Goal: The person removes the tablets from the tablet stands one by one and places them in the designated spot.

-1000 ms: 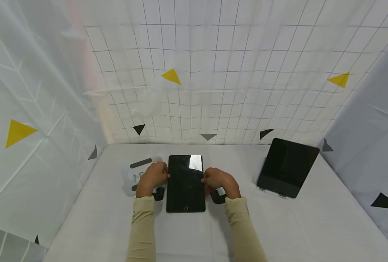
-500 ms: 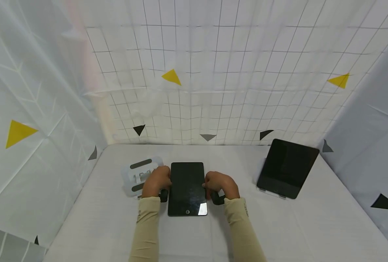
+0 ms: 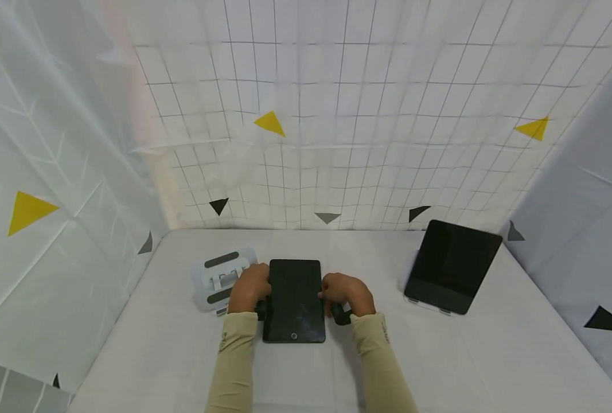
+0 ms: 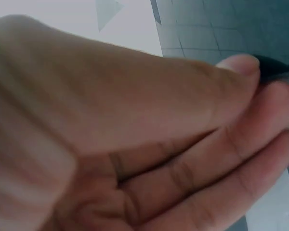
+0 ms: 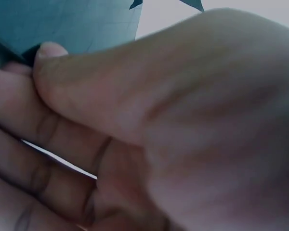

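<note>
- The black tablet [image 3: 293, 301], the landmark here, lies face up between the 2 hands, its round button at the end nearest the person; whether its underside touches the white surface [image 3: 306, 376] cannot be told.
- At its left edge, the left hand [image 3: 250, 288] pinches the rim, thumb above and fingers beneath.
- At its right edge, the right hand [image 3: 348, 291] pinches likewise, so both long sides are held.
- Just left of the tablet, partly behind the left hand, lies a pale stand [image 3: 223, 276] with 2 dark pads.
- Well to its right and slightly farther back, a 2nd tablet [image 3: 452, 267] leans tilted on a holder with a clear lip.
- The step in hand appears to be steadying or placing the landmark tablet with both hands.
- The next move probably calls for even control at both edges, clear of the stand.
</note>
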Available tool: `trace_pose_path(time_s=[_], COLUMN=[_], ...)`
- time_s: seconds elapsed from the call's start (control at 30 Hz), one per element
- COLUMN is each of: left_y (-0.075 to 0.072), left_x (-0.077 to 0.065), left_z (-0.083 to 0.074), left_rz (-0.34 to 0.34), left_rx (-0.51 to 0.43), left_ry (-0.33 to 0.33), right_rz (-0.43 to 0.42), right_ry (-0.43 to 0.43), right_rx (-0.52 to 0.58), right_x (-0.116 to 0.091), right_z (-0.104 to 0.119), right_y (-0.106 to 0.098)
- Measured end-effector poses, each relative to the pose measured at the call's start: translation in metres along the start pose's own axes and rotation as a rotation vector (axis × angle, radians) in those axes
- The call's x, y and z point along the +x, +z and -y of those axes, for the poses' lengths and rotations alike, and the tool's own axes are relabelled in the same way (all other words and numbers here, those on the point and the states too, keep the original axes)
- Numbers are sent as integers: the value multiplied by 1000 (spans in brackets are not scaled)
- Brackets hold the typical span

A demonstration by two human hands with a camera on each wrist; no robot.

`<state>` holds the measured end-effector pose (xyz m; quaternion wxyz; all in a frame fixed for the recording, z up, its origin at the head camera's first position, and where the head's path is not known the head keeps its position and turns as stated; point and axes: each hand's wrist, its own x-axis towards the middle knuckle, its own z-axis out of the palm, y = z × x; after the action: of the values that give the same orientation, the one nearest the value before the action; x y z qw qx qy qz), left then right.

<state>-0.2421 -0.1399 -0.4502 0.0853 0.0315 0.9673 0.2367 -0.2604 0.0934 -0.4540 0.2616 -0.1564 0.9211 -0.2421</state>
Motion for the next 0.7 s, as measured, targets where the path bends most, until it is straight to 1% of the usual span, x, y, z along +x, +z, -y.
trace_pose_path(time_s=[0.1, 0.23, 0.4, 0.6, 0.63, 0.7], left_y=[0, 1, 5, 9, 10, 12], left_x=[0, 1, 0, -5, -5, -4], left_z=[-2, -5, -6, -15, -16, -18], left_rz=[0, -12, -51, -133, -142, -138], left_rx=[20, 59, 95, 184, 197, 213], left_ry=[-20, -30, -26, -9, -12, -29], right_rz=[8, 12, 7, -26, -30, -33], right_ry=[-5, -19, -6, 35, 42, 52], right_rx=[10, 13, 1, -43, -40, -31], right_x=[-1, -2, -1, 0, 0, 1], right_z=[-1, -3, -1, 6, 7, 9], right_y=[1, 1, 0, 3, 4, 6])
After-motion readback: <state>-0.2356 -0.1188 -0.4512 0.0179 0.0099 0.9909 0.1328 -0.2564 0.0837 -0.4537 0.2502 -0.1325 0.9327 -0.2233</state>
